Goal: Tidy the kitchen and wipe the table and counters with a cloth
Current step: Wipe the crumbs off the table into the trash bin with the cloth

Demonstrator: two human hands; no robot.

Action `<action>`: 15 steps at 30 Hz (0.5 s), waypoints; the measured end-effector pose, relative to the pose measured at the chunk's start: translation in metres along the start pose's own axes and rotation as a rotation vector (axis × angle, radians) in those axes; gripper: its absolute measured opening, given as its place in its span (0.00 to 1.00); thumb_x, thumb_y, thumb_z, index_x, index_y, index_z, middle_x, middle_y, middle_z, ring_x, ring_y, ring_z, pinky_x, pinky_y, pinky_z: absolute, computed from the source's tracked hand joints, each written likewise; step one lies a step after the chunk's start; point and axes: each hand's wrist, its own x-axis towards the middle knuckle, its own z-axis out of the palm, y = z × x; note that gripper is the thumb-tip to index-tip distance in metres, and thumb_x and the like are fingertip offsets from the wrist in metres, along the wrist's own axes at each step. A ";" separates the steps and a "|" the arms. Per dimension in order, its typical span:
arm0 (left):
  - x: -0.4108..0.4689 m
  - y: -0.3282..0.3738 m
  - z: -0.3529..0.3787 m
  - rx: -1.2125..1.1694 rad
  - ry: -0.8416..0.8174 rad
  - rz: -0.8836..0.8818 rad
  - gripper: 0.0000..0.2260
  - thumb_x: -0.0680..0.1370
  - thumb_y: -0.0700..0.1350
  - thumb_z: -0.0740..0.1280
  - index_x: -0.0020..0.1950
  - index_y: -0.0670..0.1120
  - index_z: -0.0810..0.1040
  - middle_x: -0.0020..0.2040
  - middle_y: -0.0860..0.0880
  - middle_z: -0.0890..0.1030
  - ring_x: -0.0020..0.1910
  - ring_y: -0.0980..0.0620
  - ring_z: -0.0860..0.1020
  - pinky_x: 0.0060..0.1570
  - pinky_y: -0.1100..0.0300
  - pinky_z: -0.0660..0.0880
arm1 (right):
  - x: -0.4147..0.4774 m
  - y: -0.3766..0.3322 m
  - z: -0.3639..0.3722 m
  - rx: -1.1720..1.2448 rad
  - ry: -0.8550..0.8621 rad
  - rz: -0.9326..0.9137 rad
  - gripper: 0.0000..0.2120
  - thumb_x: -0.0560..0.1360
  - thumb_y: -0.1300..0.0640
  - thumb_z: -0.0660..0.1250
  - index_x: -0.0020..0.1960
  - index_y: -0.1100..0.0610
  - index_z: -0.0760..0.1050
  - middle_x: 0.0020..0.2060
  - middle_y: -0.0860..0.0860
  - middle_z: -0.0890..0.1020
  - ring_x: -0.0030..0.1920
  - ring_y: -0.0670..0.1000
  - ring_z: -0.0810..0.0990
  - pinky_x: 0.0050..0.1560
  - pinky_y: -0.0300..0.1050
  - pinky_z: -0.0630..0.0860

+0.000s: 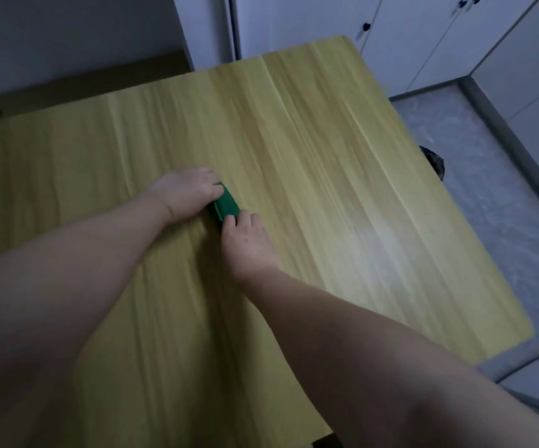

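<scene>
**mop_and_go:** Cloth (226, 204) check. It's folded into a small green pad, lying about mid-desk (326, 150), and we've got both hands on it, right?

**tidy_tom:** Yep. Our left hand (186, 193) has its fingers curled over the far end, and our right hand (245, 240) pinches the near end with its fingertips. Neither hand is free.

**mop_and_go:** Which way does it point?

**tidy_tom:** The long axis runs roughly away from us, tilted a bit. So we've got one hand at each end and the cloth between them. The right hand is nearer to us, the left further out. It's a bit blurry, so we can't tell how the thumbs lie.

**mop_and_go:** And next?

**tidy_tom:** We'd guess we're squaring the fold before wiping. Most of the bare desk lies to the right and beyond, so a stroke would probably go that way, sideways to the pad's long axis. We just need to watch that the fold doesn't slip open.
</scene>
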 end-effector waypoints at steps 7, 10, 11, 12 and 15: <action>-0.075 -0.032 0.040 0.030 -0.094 -0.113 0.06 0.77 0.36 0.64 0.50 0.41 0.80 0.47 0.44 0.79 0.50 0.44 0.75 0.48 0.50 0.77 | 0.003 -0.072 0.036 0.049 -0.037 -0.045 0.10 0.81 0.64 0.56 0.61 0.61 0.70 0.56 0.59 0.73 0.57 0.59 0.72 0.54 0.50 0.73; -0.069 -0.031 0.045 0.056 -0.154 -0.115 0.08 0.80 0.40 0.60 0.52 0.44 0.79 0.49 0.47 0.77 0.52 0.48 0.73 0.49 0.54 0.76 | 0.005 -0.069 0.045 0.021 -0.030 -0.061 0.10 0.80 0.64 0.55 0.60 0.61 0.71 0.55 0.59 0.74 0.55 0.58 0.72 0.52 0.49 0.73; -0.064 -0.033 0.043 0.067 -0.160 -0.094 0.08 0.80 0.40 0.60 0.53 0.45 0.78 0.49 0.48 0.77 0.52 0.49 0.72 0.49 0.54 0.76 | 0.007 -0.067 0.047 0.022 -0.018 -0.058 0.11 0.80 0.64 0.55 0.60 0.62 0.71 0.55 0.59 0.74 0.55 0.58 0.73 0.52 0.49 0.73; -0.058 -0.034 0.041 0.066 -0.174 -0.072 0.08 0.81 0.40 0.59 0.53 0.45 0.78 0.50 0.48 0.77 0.52 0.49 0.72 0.50 0.54 0.76 | 0.010 -0.064 0.048 0.029 -0.018 -0.046 0.11 0.80 0.65 0.55 0.60 0.62 0.71 0.55 0.59 0.74 0.55 0.58 0.73 0.52 0.49 0.73; -0.028 -0.034 0.031 0.109 -0.213 -0.021 0.09 0.82 0.41 0.57 0.55 0.46 0.77 0.52 0.49 0.76 0.55 0.50 0.71 0.52 0.58 0.73 | 0.018 -0.048 0.043 0.035 -0.007 0.000 0.11 0.79 0.65 0.56 0.60 0.62 0.71 0.55 0.59 0.74 0.55 0.58 0.72 0.53 0.49 0.73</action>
